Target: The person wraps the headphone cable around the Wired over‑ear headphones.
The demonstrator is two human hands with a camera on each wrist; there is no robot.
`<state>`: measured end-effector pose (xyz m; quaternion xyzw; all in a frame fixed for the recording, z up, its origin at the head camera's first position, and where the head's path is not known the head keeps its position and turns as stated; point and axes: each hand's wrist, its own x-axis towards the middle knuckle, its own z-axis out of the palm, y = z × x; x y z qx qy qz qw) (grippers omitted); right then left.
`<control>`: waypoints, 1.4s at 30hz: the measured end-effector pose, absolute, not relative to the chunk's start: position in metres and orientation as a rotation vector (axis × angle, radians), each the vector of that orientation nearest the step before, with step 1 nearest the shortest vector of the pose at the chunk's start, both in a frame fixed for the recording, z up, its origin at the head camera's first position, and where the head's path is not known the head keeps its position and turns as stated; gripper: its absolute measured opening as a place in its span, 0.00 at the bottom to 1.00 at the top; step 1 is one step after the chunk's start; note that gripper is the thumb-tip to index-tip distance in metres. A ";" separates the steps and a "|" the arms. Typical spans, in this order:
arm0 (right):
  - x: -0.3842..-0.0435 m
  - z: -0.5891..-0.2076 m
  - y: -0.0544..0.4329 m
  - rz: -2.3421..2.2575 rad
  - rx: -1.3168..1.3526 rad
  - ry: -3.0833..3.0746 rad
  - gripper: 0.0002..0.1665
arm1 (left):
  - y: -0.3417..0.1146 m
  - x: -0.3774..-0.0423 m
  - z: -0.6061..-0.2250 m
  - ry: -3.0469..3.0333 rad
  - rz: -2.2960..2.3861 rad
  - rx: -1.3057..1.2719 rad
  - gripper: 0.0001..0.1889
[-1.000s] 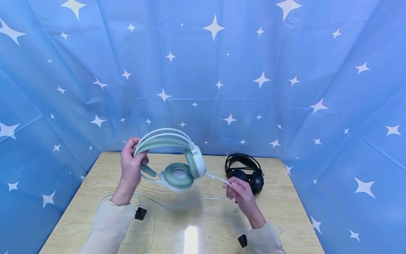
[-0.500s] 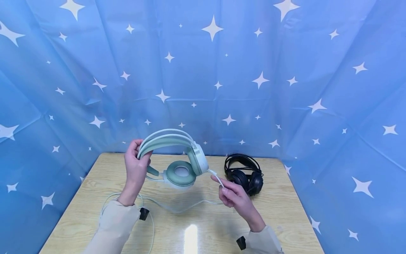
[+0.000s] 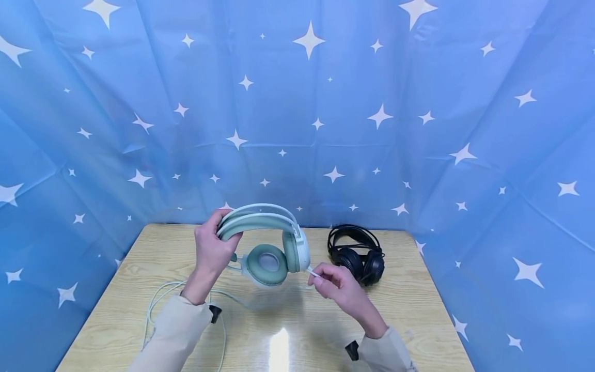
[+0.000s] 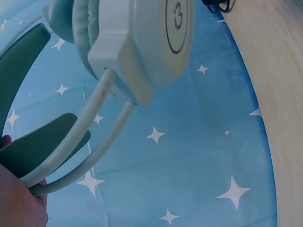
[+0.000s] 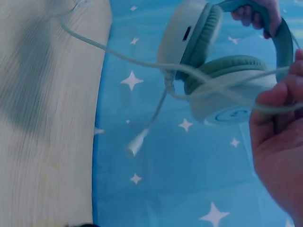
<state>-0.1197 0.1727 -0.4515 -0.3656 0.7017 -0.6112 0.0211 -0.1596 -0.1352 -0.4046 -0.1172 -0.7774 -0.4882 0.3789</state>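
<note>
Head view first: the left hand (image 3: 216,253) gripped the headband (image 3: 257,222) of a pale green headset (image 3: 269,265), which hung above the table (image 3: 395,320) between the two hands. I'd guess the band was picked because it leaves both earcups hanging free. The right hand (image 3: 341,289) pinched the cable (image 3: 313,272) just beside the nearest earcup (image 3: 303,252), probably to control the cord close to its root. Slack loops lay below and left of the left grip, and black headphones (image 3: 350,261) sat on the table just beyond the right one. Left wrist view: fingers were wrapped at the band's end, with two thin bars (image 4: 81,124) running up from that grip to a cup. Right wrist view: cord crossed the right fingers in a narrow pinch, while a little stem with a pale tip (image 5: 137,144), maybe a mic, dangled well apart from them.
</note>
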 end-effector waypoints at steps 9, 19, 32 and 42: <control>-0.128 -0.450 0.174 -2.217 -1.326 1.468 0.29 | -0.130 -0.166 -0.399 -1.799 -1.195 -0.178 0.12; -0.129 -0.456 0.177 -2.377 -1.133 1.476 0.29 | -0.134 -0.180 -0.390 -1.635 -1.175 0.026 0.10; -0.139 -0.469 0.207 -2.692 -0.763 0.740 0.42 | -0.152 -0.186 -0.396 -1.569 -1.264 0.139 0.09; -0.125 -0.449 0.203 -2.022 -0.726 2.719 0.10 | -0.156 -0.187 -0.406 -1.622 -1.282 0.134 0.08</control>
